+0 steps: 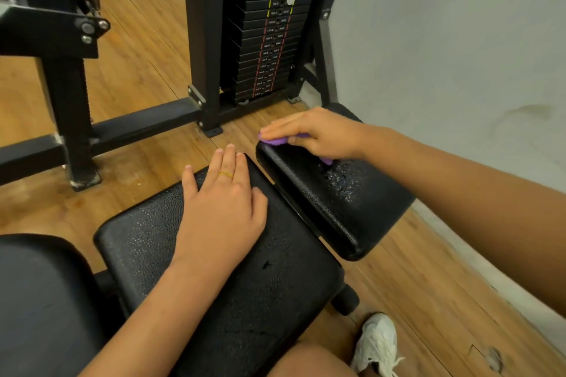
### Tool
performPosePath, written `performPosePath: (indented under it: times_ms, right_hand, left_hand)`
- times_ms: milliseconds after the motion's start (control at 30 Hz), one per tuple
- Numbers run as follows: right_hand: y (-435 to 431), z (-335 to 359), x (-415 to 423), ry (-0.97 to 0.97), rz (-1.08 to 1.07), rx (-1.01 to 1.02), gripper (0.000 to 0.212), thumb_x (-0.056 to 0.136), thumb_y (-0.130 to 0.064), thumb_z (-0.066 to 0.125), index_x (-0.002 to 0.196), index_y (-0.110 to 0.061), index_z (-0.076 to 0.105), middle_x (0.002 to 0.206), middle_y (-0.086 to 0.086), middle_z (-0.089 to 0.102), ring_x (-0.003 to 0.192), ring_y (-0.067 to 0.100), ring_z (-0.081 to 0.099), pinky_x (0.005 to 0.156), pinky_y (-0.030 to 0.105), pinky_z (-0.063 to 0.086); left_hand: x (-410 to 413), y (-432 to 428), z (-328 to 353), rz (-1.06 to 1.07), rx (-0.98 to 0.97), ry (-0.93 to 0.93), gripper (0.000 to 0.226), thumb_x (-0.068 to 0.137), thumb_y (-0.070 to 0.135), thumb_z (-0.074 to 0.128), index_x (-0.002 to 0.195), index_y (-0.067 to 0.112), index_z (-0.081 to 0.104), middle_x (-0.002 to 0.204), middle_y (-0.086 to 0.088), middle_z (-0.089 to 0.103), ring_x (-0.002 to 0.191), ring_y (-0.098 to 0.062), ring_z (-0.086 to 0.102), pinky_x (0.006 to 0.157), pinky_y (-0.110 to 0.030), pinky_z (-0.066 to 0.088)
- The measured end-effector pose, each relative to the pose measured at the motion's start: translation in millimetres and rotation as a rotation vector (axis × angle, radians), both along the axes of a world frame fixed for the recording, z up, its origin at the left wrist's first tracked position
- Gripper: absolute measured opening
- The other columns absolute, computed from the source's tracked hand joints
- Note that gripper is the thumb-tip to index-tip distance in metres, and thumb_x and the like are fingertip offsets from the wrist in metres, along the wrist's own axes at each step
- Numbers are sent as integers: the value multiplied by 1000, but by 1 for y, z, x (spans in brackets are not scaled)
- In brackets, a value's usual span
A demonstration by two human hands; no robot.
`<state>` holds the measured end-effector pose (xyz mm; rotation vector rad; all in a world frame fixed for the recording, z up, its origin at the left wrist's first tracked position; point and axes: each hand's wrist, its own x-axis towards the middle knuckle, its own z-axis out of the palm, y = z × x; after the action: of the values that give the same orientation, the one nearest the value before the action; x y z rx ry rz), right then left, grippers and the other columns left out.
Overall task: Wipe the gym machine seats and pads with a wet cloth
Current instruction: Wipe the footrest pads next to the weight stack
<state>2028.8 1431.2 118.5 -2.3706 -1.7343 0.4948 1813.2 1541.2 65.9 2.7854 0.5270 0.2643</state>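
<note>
- The weight stack (pixel 275 30), far centre, bears small white pound and kilogram figures on each plate.
- "110LB" and "120LB" are just legible; the rest blur.

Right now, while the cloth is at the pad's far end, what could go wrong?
The cloth under the right hand sits at the edge of the pad; one more push could drop it on the floor. Drops on the pad may run onto the floor near the shoe.

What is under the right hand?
A purple cloth, pressed onto the black textured pad by the right hand. Only its edges show; the hand covers the rest.
</note>
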Motion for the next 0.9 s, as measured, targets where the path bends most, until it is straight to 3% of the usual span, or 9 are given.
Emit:
performPosePath:
  times_ms: [233,333,500,600,667,733,800,833,900]
  right_hand:
    - [-16,11,53,-33,-267,-82,39,97,-9,54,126,-33,65,133,-16,59,116,14,62,103,45,48]
    - [-1,7,22,3,-156,-56,38,99,-15,53,131,-34,61,139,-15,56,117,17,62,101,47,49]
    - [-5,6,3,91,-28,-34,44,101,-14,51,140,-34,53,146,-16,48,130,3,50,113,30,38]
    - [-16,16,31,117,-113,-70,42,100,-5,49,137,-23,58,145,-12,48,87,-19,61,80,7,49]
    - [-27,18,53,110,-225,-47,41,101,-6,48,132,-28,62,139,-9,56,62,-1,67,62,14,54]
    - [-38,18,76,67,-365,-30,39,103,-13,47,127,-40,62,100,-13,75,59,7,68,69,22,57]
    - [-48,18,89,82,-518,-37,36,104,-12,45,130,-31,61,63,-18,67,54,-9,60,63,8,47]
    - [-53,15,91,121,-567,-23,35,104,-12,45,131,-28,61,67,-17,66,59,-12,60,65,8,46]
    - [-62,9,88,221,-633,69,35,104,-13,45,131,-27,62,102,-5,70,93,-4,64,90,22,52]
  left_hand:
    - [-1,1,0,5,-10,5,65,93,37,30,148,4,40,158,-11,35,149,-23,28,116,-61,22]
    - [0,2,1,1,-15,12,65,93,37,29,149,5,38,159,-10,33,149,-22,26,116,-60,21]
    - [-1,1,0,-1,0,5,64,93,37,31,148,5,41,158,-10,35,148,-23,29,114,-60,23]
    - [-1,1,-2,0,0,11,65,93,38,31,148,5,40,158,-10,35,149,-22,28,115,-59,22]
    - [-1,1,-2,-5,3,18,65,94,38,30,149,6,39,159,-10,34,149,-22,27,116,-59,21]
    - [-1,1,-2,-1,5,14,65,94,39,29,149,6,39,159,-10,34,149,-22,27,116,-59,21]
    - [0,1,-1,1,1,15,65,94,39,29,150,6,38,159,-10,34,149,-22,26,116,-59,21]
    - [0,1,0,0,-1,14,66,94,39,28,150,6,37,159,-10,33,149,-22,26,116,-59,20]
    - [0,1,-1,-1,1,13,66,93,39,28,150,6,37,159,-10,33,149,-22,26,116,-59,21]
